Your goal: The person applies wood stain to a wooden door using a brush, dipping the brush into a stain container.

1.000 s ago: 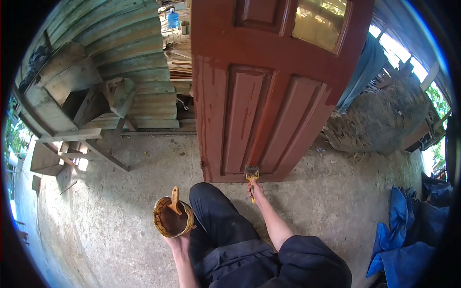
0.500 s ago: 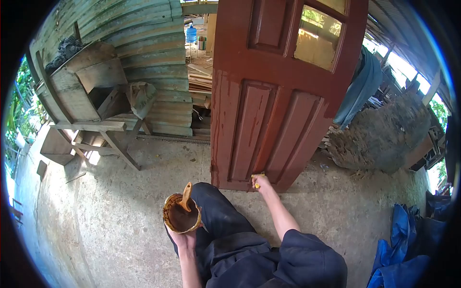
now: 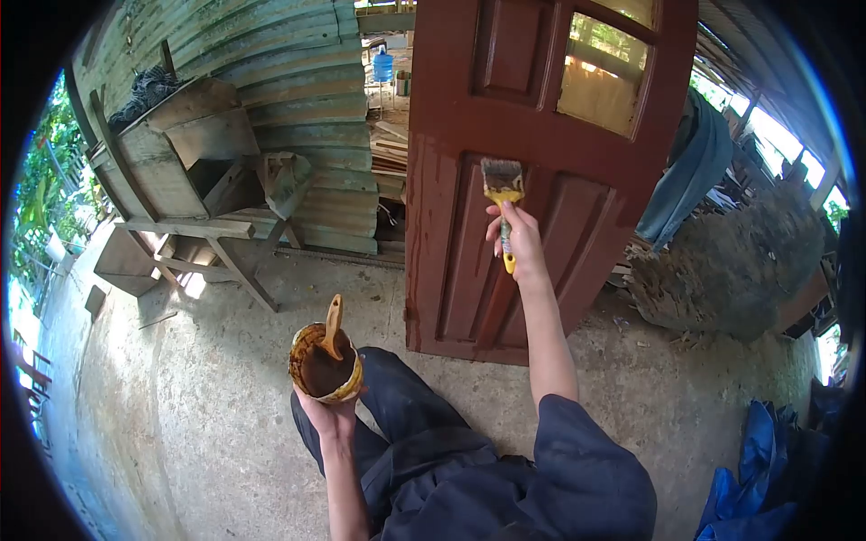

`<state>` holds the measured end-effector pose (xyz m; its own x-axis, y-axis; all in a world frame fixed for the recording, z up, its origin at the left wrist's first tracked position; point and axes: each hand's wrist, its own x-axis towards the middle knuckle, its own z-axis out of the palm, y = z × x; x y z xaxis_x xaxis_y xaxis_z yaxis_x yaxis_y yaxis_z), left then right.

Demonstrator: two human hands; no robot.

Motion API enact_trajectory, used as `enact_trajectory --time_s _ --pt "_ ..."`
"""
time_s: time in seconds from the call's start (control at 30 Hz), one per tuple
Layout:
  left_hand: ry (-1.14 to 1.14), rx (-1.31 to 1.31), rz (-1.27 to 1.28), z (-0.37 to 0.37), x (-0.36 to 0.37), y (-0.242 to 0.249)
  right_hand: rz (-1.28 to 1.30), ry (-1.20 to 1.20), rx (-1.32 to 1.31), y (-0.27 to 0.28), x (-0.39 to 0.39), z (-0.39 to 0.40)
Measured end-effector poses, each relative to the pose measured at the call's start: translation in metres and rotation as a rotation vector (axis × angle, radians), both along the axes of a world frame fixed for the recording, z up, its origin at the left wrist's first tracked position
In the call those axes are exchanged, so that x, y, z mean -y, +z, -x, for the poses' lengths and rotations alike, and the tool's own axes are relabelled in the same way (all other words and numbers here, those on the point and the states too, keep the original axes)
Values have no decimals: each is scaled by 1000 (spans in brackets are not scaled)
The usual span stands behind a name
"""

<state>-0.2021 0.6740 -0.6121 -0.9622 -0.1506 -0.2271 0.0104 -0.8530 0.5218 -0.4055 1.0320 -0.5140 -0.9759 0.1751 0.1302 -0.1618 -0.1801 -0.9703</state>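
My right hand (image 3: pixel 520 236) grips a paintbrush (image 3: pixel 503 187) by its yellow handle, bristles pointing up in front of the door's panels. The reddish-brown door (image 3: pixel 442 108) stands upright, with wet streaks down its left side and a darker coat on the middle strip between the lower panels. In my left hand (image 3: pixel 327 417) is a tub (image 3: pixel 350 386) of brown paint, held from below near my knee. A second brush (image 3: pixel 334 316), with a wooden handle, leans inside the tub, its lower end sunk in the paint.
A wooden box on a trestle (image 3: pixel 180 225) stands at the left before a corrugated metal wall (image 3: pixel 316 117). To the right of the door are a grey-blue cloth (image 3: pixel 690 171) and a weathered wood slab (image 3: pixel 722 261). A blue tarp (image 3: pixel 753 469) lies at the lower right.
My right hand has risen with the brush from the door's bottom edge to the top of the lower panels. The tub in my left hand has shifted slightly left and up.
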Motion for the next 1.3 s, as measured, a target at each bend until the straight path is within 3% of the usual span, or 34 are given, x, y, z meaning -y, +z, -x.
enact_trajectory --time_s 0.13,0.33,0.5,0.7,0.83,0.9,0.97,1.07,1.2,1.3 --pt "25 -45 -30 12 -8 -8 4 4 65 -67 5 19" --pt "108 48 -54 21 -33 -12 -20 -122 165 -202 30 -22" --pt "101 26 -51 23 -46 -34 -79 -176 373 -318 53 -66" --pt "91 87 -9 9 -54 -48 28 -166 788 -386 86 -84" --pt "48 80 -3 -3 -51 -48 227 -252 891 -347 94 -52" --pt "19 58 -22 -6 -48 -52 138 -172 649 -287 94 -41" --pt "88 102 -48 -5 -50 -66 221 -114 622 -226 87 -27" --pt "37 87 -49 -7 -55 -50 234 -114 452 -167 79 -11" --pt "31 92 -64 -6 -61 -54 137 -182 31 -63 63 11" --pt "37 54 -117 2 -68 -65 -22 -155 -61 -14 37 36"
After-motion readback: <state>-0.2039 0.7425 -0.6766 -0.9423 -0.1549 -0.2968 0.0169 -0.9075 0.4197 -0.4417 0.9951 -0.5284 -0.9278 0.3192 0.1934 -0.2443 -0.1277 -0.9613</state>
